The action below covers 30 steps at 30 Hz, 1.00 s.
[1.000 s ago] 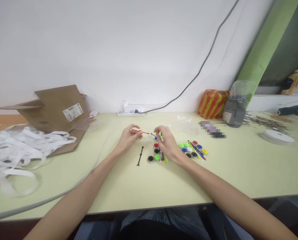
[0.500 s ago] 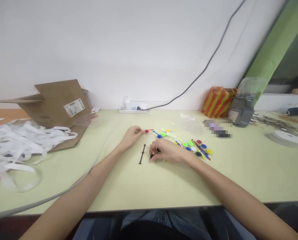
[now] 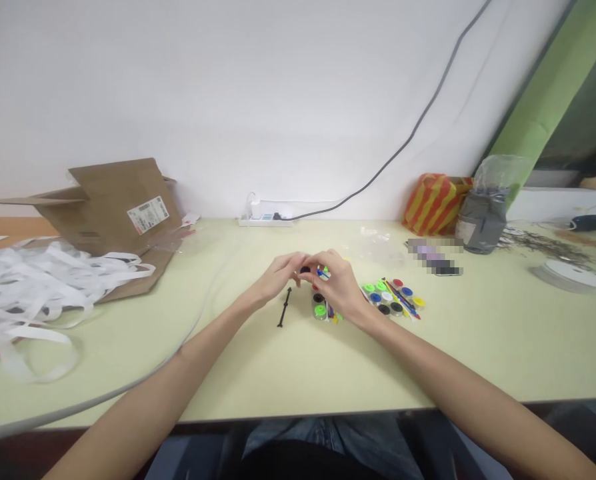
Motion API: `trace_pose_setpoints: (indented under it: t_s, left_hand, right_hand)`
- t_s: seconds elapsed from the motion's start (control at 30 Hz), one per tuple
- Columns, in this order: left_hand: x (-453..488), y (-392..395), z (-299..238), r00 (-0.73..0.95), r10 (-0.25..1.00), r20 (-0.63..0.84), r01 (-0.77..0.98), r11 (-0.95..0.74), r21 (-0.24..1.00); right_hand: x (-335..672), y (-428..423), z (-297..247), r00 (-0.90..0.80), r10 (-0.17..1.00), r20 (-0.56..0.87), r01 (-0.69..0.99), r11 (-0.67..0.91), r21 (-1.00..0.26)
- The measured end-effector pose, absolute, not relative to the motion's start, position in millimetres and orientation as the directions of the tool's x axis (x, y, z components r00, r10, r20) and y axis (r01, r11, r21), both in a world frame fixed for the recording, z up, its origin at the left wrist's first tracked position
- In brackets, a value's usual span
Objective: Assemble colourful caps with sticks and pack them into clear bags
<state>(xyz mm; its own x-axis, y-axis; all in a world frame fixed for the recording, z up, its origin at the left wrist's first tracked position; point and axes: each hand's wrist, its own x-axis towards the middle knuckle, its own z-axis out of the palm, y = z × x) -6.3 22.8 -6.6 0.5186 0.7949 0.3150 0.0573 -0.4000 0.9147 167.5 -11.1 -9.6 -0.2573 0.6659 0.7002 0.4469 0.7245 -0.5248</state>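
A small round black-topped piece (image 3: 305, 270) is pinched between my hands, just above the table. My right hand (image 3: 334, 277) grips it from the right, fingers curled. My left hand (image 3: 279, 275) closes on its left side; its fingertips are partly hidden. Below the hands lies a thin black double-ended arrow (image 3: 285, 308) flat on the table. Partly under my right hand is a group of pieces, with a green-topped round piece (image 3: 320, 311) at its near end. Blue and green bits show between my right fingers, and I cannot tell if they are held.
Round pieces and coloured arrows (image 3: 387, 297) lie grouped to the right. An open cardboard box (image 3: 113, 200) and tangled white strap (image 3: 53, 287) fill the left. A grey cable (image 3: 178, 343) crosses my left forearm. Behind are a power strip (image 3: 265, 221), a striped bag (image 3: 433, 203) and a phone (image 3: 433, 257).
My right hand has lifted the black-topped piece from the near group and carried it away from me, up to my left hand. My left hand has shifted right and slightly nearer.
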Motion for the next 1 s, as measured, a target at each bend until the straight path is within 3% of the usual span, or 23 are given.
trace_pose_setpoints:
  t_s: [0.1,0.2,0.3,0.37,0.47,0.6,0.7,0.8,0.93,1.0]
  left_hand:
    - [1.2,18.4,-9.3,0.540,0.797,0.270,-0.096,-0.261,0.961]
    - [-2.5,23.6,-13.0,0.383,0.876,0.292,-0.137,-0.259,0.956]
    - [-13.3,31.9,-14.1,0.176,0.952,0.249,-0.140,-0.226,0.964]
    - [-19.9,36.3,-13.7,0.093,0.978,0.186,-0.167,-0.169,0.971]
    - [-24.1,40.1,-12.8,0.047,0.989,0.138,-0.221,-0.124,0.967]
    - [-22.4,42.7,-13.9,0.052,0.979,0.198,-0.316,-0.172,0.933]
    - [-22.8,43.8,-16.7,0.049,0.974,0.222,-0.344,-0.192,0.919]
    - [-24.3,43.6,-18.7,0.093,0.976,0.198,-0.331,-0.157,0.930]
    - [-18.1,39.2,-17.6,0.216,0.963,0.164,-0.303,-0.093,0.948]
    - [-11.4,34.6,-16.0,0.284,0.940,0.192,-0.294,-0.105,0.950]
  right_hand:
    - [165.3,-9.9,-14.1,-0.189,0.685,0.703,0.469,0.692,-0.549]
    - [160.7,-9.0,-17.2,-0.158,0.690,0.706,0.476,0.680,-0.558]
    - [153.1,-9.7,-18.2,-0.332,0.664,0.670,0.541,0.716,-0.442]
    - [147.2,-10.9,-18.8,-0.514,0.649,0.561,0.589,0.742,-0.320]
    - [139.9,-11.5,-21.0,-0.648,0.646,0.403,0.629,0.753,-0.196]
    - [135.9,-9.8,-26.0,-0.696,0.626,0.352,0.612,0.774,-0.165]
    - [137.1,-14.3,-24.8,-0.724,0.558,0.405,0.505,0.829,-0.241]
    - [142.3,-24.1,-15.8,-0.675,0.510,0.534,0.309,0.852,-0.423]
    - [154.4,-26.6,-2.2,-0.423,0.680,0.598,0.126,0.698,-0.705]
    - [161.6,-19.6,0.6,-0.257,0.768,0.587,0.049,0.617,-0.786]
